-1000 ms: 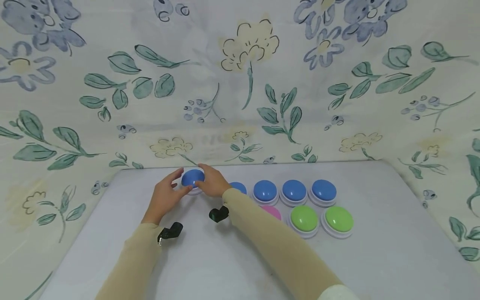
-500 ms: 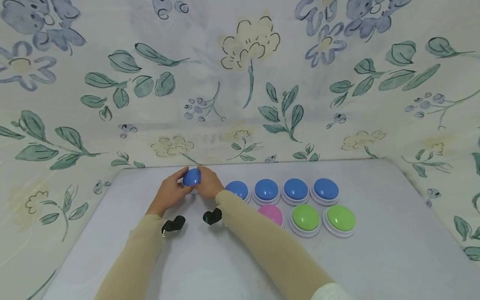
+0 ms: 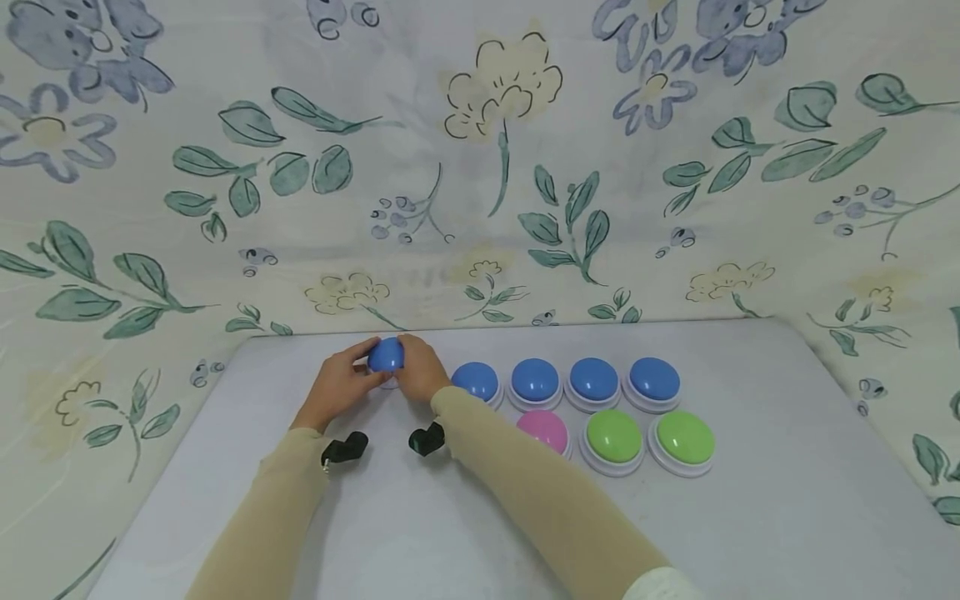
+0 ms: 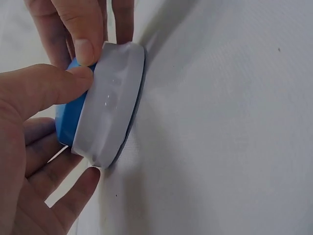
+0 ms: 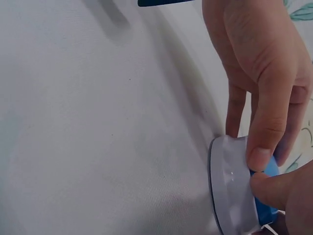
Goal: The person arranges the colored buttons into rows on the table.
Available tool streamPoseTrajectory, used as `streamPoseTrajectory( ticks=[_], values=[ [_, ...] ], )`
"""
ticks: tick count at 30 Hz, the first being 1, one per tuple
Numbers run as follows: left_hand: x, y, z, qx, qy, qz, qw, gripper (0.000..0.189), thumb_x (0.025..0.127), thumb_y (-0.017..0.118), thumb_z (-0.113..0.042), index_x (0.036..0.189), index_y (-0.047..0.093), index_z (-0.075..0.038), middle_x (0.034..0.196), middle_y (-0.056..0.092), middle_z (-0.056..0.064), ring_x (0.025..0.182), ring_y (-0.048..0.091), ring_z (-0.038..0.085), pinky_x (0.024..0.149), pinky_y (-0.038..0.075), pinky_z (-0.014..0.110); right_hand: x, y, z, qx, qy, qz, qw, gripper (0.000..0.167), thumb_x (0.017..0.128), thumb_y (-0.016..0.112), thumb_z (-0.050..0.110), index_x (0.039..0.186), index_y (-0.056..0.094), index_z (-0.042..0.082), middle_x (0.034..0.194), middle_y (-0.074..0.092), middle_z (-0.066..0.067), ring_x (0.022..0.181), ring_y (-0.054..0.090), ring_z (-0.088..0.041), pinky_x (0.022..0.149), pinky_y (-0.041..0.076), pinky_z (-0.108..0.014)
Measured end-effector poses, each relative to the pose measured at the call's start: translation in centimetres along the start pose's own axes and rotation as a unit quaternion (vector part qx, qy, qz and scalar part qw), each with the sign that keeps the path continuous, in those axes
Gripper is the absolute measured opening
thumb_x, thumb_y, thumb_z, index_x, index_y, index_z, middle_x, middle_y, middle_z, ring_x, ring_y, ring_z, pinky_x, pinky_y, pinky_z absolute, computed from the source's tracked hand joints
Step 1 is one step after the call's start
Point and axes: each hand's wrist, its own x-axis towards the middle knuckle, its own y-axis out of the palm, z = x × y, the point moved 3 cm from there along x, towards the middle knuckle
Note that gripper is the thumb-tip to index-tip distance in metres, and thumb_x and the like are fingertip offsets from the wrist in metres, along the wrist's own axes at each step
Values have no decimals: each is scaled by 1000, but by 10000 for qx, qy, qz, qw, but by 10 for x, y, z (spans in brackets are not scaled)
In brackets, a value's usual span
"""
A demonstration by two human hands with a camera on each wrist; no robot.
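At the back left of the white table, both hands hold one blue dome push button [image 3: 386, 355] with a white round base. My left hand [image 3: 337, 390] grips its left side, and my right hand [image 3: 422, 367] grips its right side. In the left wrist view, both thumbs press close together at the seam between blue dome [image 4: 69, 120] and white base [image 4: 111, 103]. Other fingers reach around the far side of the button. The base stands at the table surface in both wrist views. In the right wrist view, the button's lower part is cut off by the frame edge.
Right of the hands, several blue buttons [image 3: 535, 380] stand in a row. In front of them are a pink button [image 3: 543, 431], partly behind the right sleeve [image 3: 525, 492], and two green buttons [image 3: 613, 437]. A floral cloth [image 3: 420, 183] rises behind the table [image 3: 780, 500].
Both hands have drawn in around the blue button, the left hand going right and the right hand slightly left. More of the pink button and the nearest blue button shows. The last half second is nearly still.
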Motion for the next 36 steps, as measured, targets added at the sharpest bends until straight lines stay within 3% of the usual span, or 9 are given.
streamPoseTrajectory(
  ticks=[15,26,36],
  values=[
    [-12,-10,-6,166,346,-207,9990,68,95,71,-25,151,42,0,149,45,28,125,54,49,102,49,57,-14,-3,11,37,7,-237,9997,51,102,59,13,151,45,8,156,42,-8,142,42,-24,112,43,-35],
    [-32,-13,-10,144,578,-380,9975,67,94,73,-22,149,43,2,148,46,29,125,53,50,101,49,59,-30,3,13,-47,-163,-307,9994,53,102,59,16,152,44,9,157,39,-8,143,38,-27,112,43,-34],
    [-49,-10,-17,127,810,-441,9957,66,93,74,-22,149,46,0,145,50,28,120,57,50,97,50,61,-56,0,16,-287,-322,-595,9973,52,102,60,16,151,44,8,155,41,-10,141,40,-25,111,43,-33]
  ],
)
